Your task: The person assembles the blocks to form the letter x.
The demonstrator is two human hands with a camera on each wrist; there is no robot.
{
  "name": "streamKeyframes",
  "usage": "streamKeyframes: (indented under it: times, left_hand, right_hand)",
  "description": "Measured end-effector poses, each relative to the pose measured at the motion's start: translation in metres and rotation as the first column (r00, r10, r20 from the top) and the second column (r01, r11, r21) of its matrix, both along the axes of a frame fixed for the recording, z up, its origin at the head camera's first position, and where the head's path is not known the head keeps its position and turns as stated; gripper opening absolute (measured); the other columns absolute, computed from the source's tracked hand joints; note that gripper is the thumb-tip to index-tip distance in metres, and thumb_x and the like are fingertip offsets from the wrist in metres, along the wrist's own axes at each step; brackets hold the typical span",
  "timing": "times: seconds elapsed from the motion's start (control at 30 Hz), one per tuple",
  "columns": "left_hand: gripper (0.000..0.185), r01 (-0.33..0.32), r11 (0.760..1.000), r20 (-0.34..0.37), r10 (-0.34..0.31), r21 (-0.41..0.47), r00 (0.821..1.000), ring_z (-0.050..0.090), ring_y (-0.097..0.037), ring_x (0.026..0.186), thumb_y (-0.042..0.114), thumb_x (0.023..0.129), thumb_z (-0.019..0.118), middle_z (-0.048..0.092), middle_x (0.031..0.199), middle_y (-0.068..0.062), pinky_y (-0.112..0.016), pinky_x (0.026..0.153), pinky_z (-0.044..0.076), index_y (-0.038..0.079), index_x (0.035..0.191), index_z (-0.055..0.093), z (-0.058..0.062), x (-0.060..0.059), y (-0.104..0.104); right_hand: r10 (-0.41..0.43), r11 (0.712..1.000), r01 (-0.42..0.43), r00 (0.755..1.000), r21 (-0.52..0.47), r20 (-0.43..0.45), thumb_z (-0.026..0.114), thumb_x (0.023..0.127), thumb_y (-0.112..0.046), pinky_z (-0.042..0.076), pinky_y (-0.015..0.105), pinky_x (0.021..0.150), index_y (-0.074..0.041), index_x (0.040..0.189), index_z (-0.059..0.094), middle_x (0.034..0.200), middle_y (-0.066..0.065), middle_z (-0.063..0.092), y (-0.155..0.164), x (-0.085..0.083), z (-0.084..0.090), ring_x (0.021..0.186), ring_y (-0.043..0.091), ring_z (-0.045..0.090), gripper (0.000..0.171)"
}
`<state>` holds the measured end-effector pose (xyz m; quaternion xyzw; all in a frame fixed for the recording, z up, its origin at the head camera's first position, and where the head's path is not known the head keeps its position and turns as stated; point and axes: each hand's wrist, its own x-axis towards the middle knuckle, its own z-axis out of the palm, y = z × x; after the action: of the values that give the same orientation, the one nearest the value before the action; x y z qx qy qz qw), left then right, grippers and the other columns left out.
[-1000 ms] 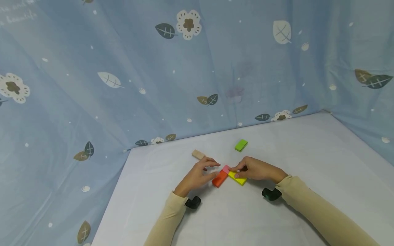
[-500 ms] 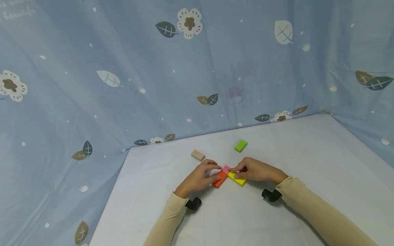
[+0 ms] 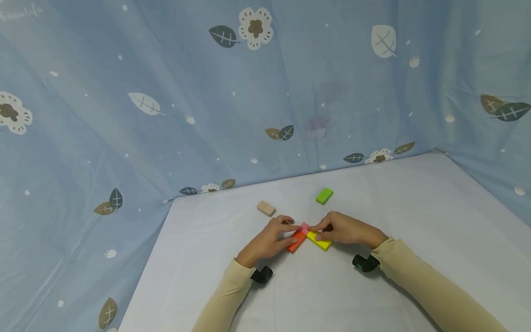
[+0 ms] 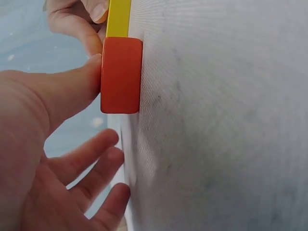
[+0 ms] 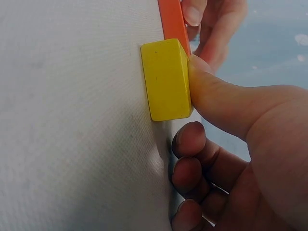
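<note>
An orange block (image 3: pixel 296 240) and a yellow block (image 3: pixel 319 242) lie flat on the white table (image 3: pixel 415 207), meeting in a V. A small pink block (image 3: pixel 304 227) sits at their far junction. My left hand (image 3: pixel 271 237) rests its thumb on the orange block (image 4: pixel 121 74), its index finger reaches the pink block, and its other fingers lie loosely spread. My right hand (image 3: pixel 346 229) presses its thumb on the yellow block (image 5: pixel 166 79) with the other fingers curled beside it. Its index finger touches the pink block from the right.
A green block (image 3: pixel 324 196) lies beyond the hands, and a tan block (image 3: pixel 266 208) lies at the far left. A blue patterned cloth (image 3: pixel 166 115) hangs behind and on both sides of the table. The table's left edge (image 3: pixel 153 258) is close to my left arm.
My left hand has moved right onto the orange block, its index finger reaching the pink block. The right hand and the blocks have stayed put.
</note>
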<state>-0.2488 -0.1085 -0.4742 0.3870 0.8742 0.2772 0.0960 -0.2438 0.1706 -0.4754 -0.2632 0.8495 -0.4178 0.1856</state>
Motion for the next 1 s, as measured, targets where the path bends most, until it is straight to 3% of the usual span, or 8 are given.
streamKeyframes:
  times: [0.53, 1.0]
  left_hand:
    - [0.04, -0.033, 0.996, -0.008, 0.032, -0.081, 0.999, 0.048, -0.035, 0.139, 0.02, 0.103, 0.065, 0.052, 0.151, -0.016, -0.052, 0.115, 0.042, 0.016, 0.143, 0.063, 0.0031, 0.0034, 0.003]
    - [0.04, -0.04, 0.994, -0.015, 0.039, -0.101, 0.999, 0.049, -0.034, 0.138, 0.019, 0.102, 0.066, 0.052, 0.151, -0.016, -0.05, 0.115, 0.043, 0.016, 0.142, 0.063, 0.0073, 0.0049, 0.0053]
  right_hand:
    - [0.002, 1.0, -0.002, 1.0, 0.006, -0.004, 0.075, 0.095, -0.021, 0.03, 0.019, 0.055, -0.006, 0.13, 0.07, 0.065, -0.008, 0.047, -0.0013, -0.0018, -0.0007, 0.06, 0.006, 0.042, 0.038]
    - [0.001, 1.0, 0.0, 1.0, 0.013, -0.028, 0.076, 0.094, -0.022, 0.031, 0.02, 0.055, -0.008, 0.131, 0.071, 0.066, -0.007, 0.043, -0.0009, -0.0023, 0.0004, 0.061, 0.008, 0.043, 0.039]
